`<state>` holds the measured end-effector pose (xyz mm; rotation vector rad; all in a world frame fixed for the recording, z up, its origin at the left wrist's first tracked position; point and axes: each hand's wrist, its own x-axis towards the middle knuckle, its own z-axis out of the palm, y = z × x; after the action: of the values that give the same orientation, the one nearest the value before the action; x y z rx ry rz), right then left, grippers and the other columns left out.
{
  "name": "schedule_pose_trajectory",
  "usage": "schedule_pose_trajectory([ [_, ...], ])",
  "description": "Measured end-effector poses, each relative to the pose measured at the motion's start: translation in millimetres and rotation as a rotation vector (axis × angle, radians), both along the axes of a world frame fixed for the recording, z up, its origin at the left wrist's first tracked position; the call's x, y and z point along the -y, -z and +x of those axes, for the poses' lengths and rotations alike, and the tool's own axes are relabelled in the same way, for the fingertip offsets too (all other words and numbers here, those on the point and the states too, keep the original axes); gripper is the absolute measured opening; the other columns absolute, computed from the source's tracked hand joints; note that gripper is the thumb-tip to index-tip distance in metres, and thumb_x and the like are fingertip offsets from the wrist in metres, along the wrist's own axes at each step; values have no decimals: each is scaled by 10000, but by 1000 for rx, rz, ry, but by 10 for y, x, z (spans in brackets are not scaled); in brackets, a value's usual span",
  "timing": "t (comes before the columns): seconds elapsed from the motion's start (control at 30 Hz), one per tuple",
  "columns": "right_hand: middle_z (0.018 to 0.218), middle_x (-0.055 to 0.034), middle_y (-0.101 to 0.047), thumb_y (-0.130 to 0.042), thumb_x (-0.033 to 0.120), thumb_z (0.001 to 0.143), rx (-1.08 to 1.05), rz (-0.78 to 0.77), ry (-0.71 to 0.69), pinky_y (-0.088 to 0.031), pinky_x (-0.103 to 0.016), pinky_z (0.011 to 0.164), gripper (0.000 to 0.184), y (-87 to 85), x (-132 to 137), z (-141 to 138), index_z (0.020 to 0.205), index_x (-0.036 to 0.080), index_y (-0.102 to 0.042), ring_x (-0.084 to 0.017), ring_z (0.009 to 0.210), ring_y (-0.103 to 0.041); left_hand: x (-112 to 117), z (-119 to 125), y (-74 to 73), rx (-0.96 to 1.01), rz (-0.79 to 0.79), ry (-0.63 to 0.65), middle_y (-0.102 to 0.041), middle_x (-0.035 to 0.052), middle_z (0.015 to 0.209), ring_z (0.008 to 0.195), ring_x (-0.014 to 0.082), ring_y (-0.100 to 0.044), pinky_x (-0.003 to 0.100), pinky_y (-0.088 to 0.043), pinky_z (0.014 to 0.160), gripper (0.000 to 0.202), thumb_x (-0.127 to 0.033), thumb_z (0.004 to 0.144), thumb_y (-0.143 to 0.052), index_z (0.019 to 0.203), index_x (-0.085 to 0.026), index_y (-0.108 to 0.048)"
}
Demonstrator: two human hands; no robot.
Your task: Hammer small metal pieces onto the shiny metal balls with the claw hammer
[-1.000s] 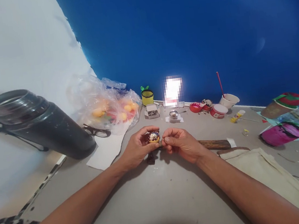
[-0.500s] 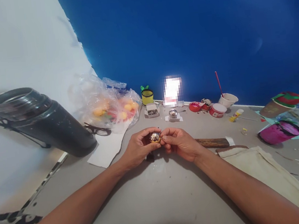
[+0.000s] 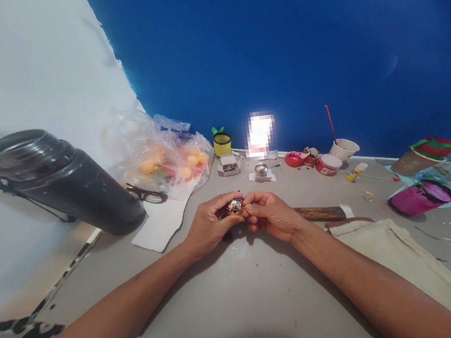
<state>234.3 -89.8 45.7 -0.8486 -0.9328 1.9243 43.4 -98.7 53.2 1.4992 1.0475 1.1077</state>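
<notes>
My left hand (image 3: 211, 223) is closed around a shiny silver ball (image 3: 235, 206), thumb below and fingers above. My right hand (image 3: 270, 214) meets it from the right, thumb and forefinger pinched at the ball's edge. Whatever is between those fingertips is too small to make out. Behind the hands, a second silver ball (image 3: 261, 169) rests on a piece of white card (image 3: 270, 176). To its left stands an open small box (image 3: 229, 166) of tiny dark metallic pieces. A wooden handle (image 3: 321, 213) lies beyond my right wrist, partly hidden by it.
At the left stand a dark flask (image 3: 75, 182), folded glasses (image 3: 152, 194), white paper (image 3: 162, 226) and a clear bag (image 3: 162, 160) with orange items. Rightward are a paint jar (image 3: 328, 164), white cup (image 3: 344, 149), glue stick (image 3: 356, 172), pink cup (image 3: 420, 198) and beige cloth (image 3: 401, 262).
Both hands keep their hold, with the ball shifted very slightly. The camera view has moved a little; the objects on the table stay in place.
</notes>
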Motion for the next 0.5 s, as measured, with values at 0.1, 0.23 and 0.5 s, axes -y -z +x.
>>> schedule_pose_trajectory([
  [0.1,671,15,-679,-980,353,602,-36,11,-9,-528,-225,506,422,3,-8,-19,758,178,-629,-76,524,-518,19,15,-30,-24,25,-23,-781,72,1041,973,269,-699,314,-585,750,338,-240,737,-844,1074,-216,-827],
  [0.23,665,22,-700,-988,332,577,-40,1,1,-577,-266,518,494,29,-10,-30,835,207,-586,-84,507,-509,33,31,-57,-4,16,-7,-783,78,1045,984,276,-698,311,-584,737,324,-224,739,-841,1063,-225,-831],
  [0.5,705,-4,-682,-814,583,754,320,236,50,-517,-288,563,442,8,-94,170,833,202,-604,-117,546,-544,-58,-2,26,235,-260,94,-746,66,929,626,158,-643,275,-521,511,527,-271,711,-880,1210,-194,-732],
])
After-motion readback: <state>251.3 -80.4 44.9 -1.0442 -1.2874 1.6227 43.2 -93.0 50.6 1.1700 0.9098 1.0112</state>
